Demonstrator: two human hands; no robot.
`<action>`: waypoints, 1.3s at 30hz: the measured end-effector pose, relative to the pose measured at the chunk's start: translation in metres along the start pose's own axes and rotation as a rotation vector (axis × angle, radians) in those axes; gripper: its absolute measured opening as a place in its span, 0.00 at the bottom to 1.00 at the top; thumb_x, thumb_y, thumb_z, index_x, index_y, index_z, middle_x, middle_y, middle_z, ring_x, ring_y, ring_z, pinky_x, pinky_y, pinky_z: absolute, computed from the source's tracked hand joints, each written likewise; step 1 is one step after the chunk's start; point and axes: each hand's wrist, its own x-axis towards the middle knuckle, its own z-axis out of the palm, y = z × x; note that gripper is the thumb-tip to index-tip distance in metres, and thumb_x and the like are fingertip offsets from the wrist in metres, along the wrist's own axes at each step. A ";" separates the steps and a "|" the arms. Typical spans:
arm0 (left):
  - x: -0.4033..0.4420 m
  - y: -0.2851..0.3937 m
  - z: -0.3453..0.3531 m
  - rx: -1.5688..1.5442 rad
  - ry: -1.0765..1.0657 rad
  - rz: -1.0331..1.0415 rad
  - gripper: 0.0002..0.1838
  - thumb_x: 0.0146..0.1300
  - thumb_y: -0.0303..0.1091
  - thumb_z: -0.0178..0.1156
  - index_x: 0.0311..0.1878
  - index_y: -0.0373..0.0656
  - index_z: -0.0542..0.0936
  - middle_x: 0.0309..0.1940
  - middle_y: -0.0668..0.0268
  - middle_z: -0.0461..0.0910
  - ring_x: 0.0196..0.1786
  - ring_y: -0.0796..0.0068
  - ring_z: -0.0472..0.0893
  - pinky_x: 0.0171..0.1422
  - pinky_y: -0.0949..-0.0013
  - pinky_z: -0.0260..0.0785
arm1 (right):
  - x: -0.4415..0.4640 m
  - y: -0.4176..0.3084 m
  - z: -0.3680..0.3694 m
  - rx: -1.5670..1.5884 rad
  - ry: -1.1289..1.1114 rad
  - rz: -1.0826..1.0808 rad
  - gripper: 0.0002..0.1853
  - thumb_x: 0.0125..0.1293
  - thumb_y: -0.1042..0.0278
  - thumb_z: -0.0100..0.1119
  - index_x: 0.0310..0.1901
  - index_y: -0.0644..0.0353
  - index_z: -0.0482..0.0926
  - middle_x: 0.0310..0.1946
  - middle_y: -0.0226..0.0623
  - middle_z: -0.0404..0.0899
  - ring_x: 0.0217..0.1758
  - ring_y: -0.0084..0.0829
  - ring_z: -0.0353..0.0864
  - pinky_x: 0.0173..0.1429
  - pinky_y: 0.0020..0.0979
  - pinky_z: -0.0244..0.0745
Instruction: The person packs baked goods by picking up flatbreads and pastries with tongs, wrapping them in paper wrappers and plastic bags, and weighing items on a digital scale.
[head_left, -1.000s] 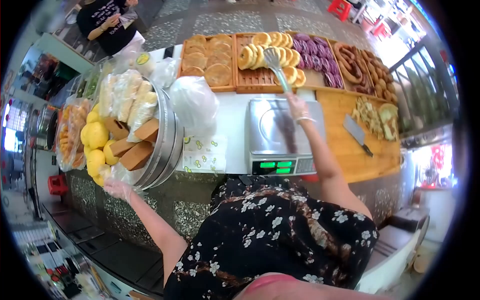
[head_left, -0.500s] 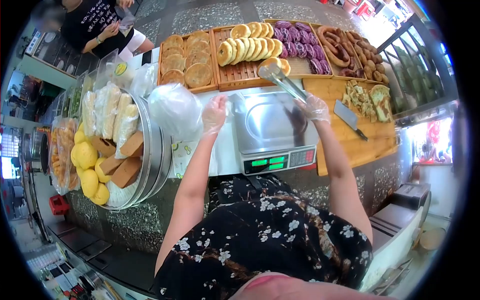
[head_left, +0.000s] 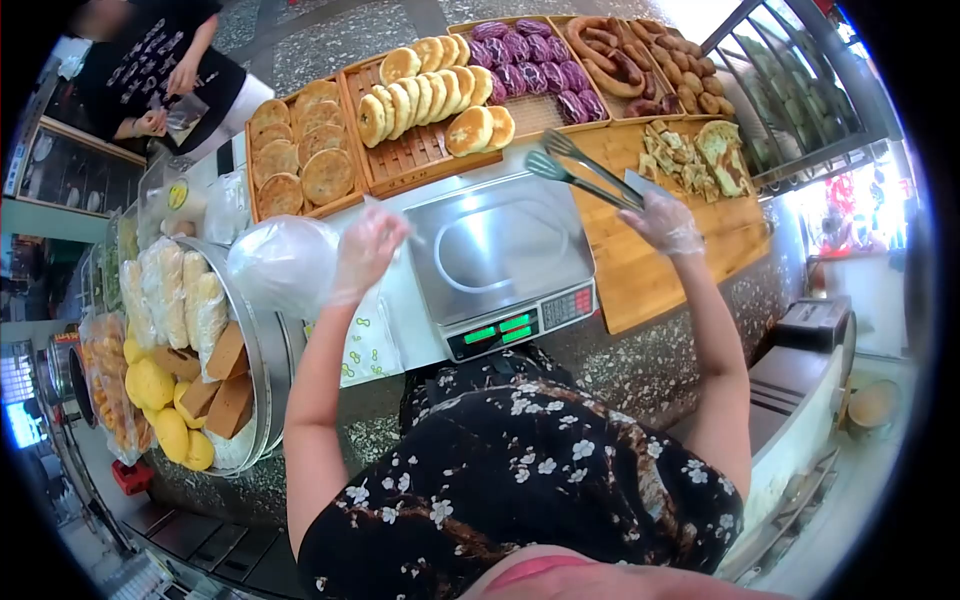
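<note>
My right hand (head_left: 665, 220), in a clear plastic glove, grips metal tongs (head_left: 547, 167) above the cutting board's (head_left: 640, 275) left part. The tongs' two heads are apart with nothing between them. Under that hand a knife's blade (head_left: 640, 184) shows partly; its handle is hidden. My left hand (head_left: 368, 250), also gloved, has its fingers pinched together left of the scale (head_left: 500, 250); whether they hold anything is unclear. Beside its wrist bulges a clear plastic bag (head_left: 285, 258). On the scale's steel plate nothing lies, and its green display is lit.
Along the far side stand trays of flat round cakes (head_left: 327, 175), pale buns (head_left: 425, 100), purple rolls (head_left: 520, 60) and brown sausage-like rings (head_left: 605, 75). Cut flatbread (head_left: 690, 160) lies on the board. A steamer (head_left: 250, 430) with yellow buns stands left. Another person (head_left: 140, 75) stands far left.
The tongs have swung up and right with my right hand, away from the pale buns, and their heads have spread. My view has turned; my left hand stays pinched left of the scale.
</note>
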 end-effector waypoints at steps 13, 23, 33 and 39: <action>0.030 0.011 0.091 -0.416 0.228 -0.542 0.27 0.68 0.55 0.47 0.41 0.35 0.77 0.33 0.49 0.78 0.40 0.54 0.78 0.47 0.60 0.68 | 0.062 -0.235 0.044 1.278 -0.397 0.076 0.37 0.65 0.30 0.41 0.24 0.63 0.75 0.14 0.36 0.70 0.20 0.31 0.71 0.28 0.36 0.65; -0.049 -0.009 0.105 -0.755 0.421 -0.738 0.11 0.67 0.41 0.50 0.40 0.44 0.75 0.31 0.64 0.74 0.37 0.68 0.74 0.40 0.62 0.66 | 0.028 -0.214 0.060 2.549 -0.765 -0.260 0.33 0.65 0.29 0.38 0.20 0.53 0.69 0.12 0.28 0.65 0.14 0.26 0.65 0.20 0.29 0.60; -0.097 0.022 0.169 -1.179 0.199 -0.731 0.12 0.64 0.40 0.51 0.42 0.42 0.77 0.34 0.54 0.77 0.40 0.54 0.78 0.44 0.52 0.68 | -0.082 -0.310 -0.009 0.817 -0.530 -1.167 0.25 0.67 0.39 0.40 0.40 0.56 0.71 0.22 0.47 0.71 0.27 0.49 0.72 0.39 0.47 0.68; -0.119 0.034 0.165 -1.246 0.114 -0.663 0.14 0.65 0.44 0.50 0.41 0.43 0.77 0.34 0.55 0.78 0.39 0.55 0.77 0.44 0.53 0.68 | -0.097 -0.313 -0.042 0.553 -0.498 -1.059 0.25 0.62 0.37 0.43 0.41 0.53 0.72 0.28 0.46 0.74 0.33 0.48 0.73 0.41 0.47 0.65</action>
